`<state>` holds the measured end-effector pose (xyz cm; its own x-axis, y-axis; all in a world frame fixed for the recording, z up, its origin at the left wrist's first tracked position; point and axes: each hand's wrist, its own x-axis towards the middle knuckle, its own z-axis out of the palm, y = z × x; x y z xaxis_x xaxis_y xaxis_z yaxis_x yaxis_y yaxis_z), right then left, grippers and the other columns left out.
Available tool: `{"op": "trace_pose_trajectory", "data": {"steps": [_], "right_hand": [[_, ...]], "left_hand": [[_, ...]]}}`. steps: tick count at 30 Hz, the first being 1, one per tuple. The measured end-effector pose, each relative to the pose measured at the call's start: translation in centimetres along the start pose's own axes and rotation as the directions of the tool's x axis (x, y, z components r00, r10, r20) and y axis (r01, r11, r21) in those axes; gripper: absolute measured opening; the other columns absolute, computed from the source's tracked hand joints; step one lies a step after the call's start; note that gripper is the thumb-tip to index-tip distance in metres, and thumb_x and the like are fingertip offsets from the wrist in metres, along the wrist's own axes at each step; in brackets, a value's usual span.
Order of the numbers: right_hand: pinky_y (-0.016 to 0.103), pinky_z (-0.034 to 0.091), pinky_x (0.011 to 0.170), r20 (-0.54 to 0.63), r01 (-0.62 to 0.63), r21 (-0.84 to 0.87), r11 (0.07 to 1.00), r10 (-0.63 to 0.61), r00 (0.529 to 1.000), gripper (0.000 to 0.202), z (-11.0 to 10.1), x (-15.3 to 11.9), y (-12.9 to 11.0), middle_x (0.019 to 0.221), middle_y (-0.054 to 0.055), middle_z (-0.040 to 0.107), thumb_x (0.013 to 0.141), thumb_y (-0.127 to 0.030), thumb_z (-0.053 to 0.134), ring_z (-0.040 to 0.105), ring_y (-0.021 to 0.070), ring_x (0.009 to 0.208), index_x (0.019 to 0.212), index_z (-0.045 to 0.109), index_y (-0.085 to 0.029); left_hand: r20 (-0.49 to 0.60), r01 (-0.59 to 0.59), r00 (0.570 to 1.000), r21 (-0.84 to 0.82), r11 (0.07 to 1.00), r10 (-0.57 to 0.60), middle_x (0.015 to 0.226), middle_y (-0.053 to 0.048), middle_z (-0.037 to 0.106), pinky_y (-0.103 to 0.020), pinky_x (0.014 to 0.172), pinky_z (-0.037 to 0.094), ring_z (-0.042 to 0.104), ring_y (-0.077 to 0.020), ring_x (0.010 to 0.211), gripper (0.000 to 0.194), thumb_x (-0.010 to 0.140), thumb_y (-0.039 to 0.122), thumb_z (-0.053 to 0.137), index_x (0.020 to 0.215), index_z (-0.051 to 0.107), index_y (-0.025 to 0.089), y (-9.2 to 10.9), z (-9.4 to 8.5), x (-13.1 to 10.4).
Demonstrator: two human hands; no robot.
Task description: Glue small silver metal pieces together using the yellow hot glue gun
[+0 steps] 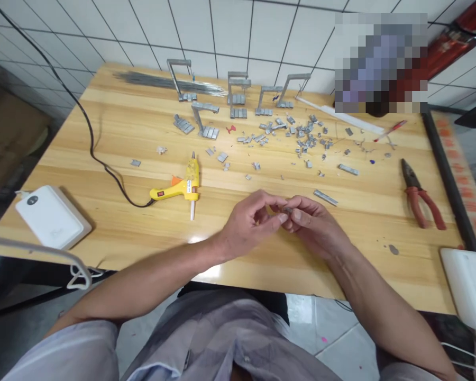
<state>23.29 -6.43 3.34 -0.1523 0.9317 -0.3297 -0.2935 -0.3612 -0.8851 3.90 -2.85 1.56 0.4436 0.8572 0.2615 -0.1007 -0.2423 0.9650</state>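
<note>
My left hand [249,219] and my right hand [315,222] meet over the front middle of the table, fingertips pinched together. Between them is a small grey piece [287,210], mostly covered by the fingers, so its exact shape is hard to make out. A grey metal-looking strip [326,198] lies just beyond my right hand. To the left of my hands, a yellow hot glue gun [191,180] rests on its side with a clear glue stick [192,210] poking out of it. Farther back are several small grey pieces [307,137], scattered in a loose heap.
Several grey bracket-shaped stands [206,119] and a bundle of thin rods [162,82] occupy the back. Red-handled pliers [420,196] lie at right. White boxy devices sit at the left [53,217] and right [468,286] edges. A black cord [91,132] runs to the glue gun.
</note>
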Motion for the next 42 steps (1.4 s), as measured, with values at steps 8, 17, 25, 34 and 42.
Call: {"op": "trace_pose_trajectory", "data": {"steps": [8, 17, 25, 34, 42], "right_hand": [[0.031, 0.056, 0.080, 0.005, 0.197, -0.118, 0.973, -0.198, 0.980, 0.016, 0.5, 0.2, 0.5, 0.086, -0.002, 0.078, 0.080, -0.038, 0.094, 0.067, 0.0128, 0.077, 0.089, 0.084, -0.029], [0.030, 0.054, 0.075, -0.014, 0.322, -0.071, 0.944, -0.323, 0.946, 0.021, 0.7, 0.2, 0.8, 0.081, -0.003, 0.075, 0.075, -0.045, 0.095, 0.062, 0.0117, 0.070, 0.082, 0.083, -0.029], [0.030, 0.047, 0.066, 0.034, 0.304, 0.032, 0.952, -0.305, 0.952, 0.036, 1.3, -0.3, 0.6, 0.073, -0.003, 0.070, 0.069, -0.056, 0.095, 0.055, 0.0120, 0.064, 0.085, 0.080, -0.027], [0.032, 0.051, 0.069, 0.130, 0.357, -0.152, 0.922, -0.340, 0.931, 0.034, 1.1, -0.5, 0.8, 0.069, -0.002, 0.067, 0.080, -0.058, 0.084, 0.059, 0.0144, 0.065, 0.086, 0.078, -0.025], [0.035, 0.055, 0.073, 0.139, 0.549, -0.651, 0.525, -0.629, 0.765, 0.013, 0.9, -0.1, 0.8, 0.084, 0.002, 0.074, 0.089, -0.033, 0.072, 0.064, 0.0170, 0.072, 0.099, 0.078, -0.025]], "left_hand": [[-0.079, -0.114, 0.989, 0.141, 0.983, 0.126, 0.085, -0.001, 0.069, -0.019, 0.055, 0.043, 0.053, -0.0059, 0.060, 0.008, 0.097, 0.025, 0.073, 0.102, 0.076, 0.018, -0.5, 0.0, 0.1], [-0.029, -0.356, 0.920, 0.356, 0.864, 0.391, 0.092, -0.005, 0.076, -0.019, 0.058, 0.048, 0.063, -0.0084, 0.069, 0.011, 0.099, 0.019, 0.070, 0.106, 0.079, 0.019, 1.1, 0.0, 0.7], [0.017, -0.439, 0.866, 0.504, 0.744, 0.499, 0.099, -0.006, 0.074, -0.018, 0.056, 0.048, 0.058, -0.0068, 0.067, 0.013, 0.100, 0.019, 0.070, 0.113, 0.073, 0.018, 3.8, 0.4, -0.2], [0.101, -0.482, 0.821, 0.649, 0.588, 0.562, 0.104, -0.009, 0.072, -0.024, 0.072, 0.058, 0.071, -0.0150, 0.092, 0.013, 0.100, 0.013, 0.063, 0.110, 0.069, 0.019, 3.9, 0.4, -1.3], [0.039, -0.007, 0.996, 0.933, 0.359, -0.081, 0.105, -0.010, 0.074, -0.034, 0.081, 0.058, 0.073, -0.0241, 0.097, 0.013, 0.098, 0.021, 0.062, 0.103, 0.073, 0.017, 3.2, -3.8, -2.4]]}}
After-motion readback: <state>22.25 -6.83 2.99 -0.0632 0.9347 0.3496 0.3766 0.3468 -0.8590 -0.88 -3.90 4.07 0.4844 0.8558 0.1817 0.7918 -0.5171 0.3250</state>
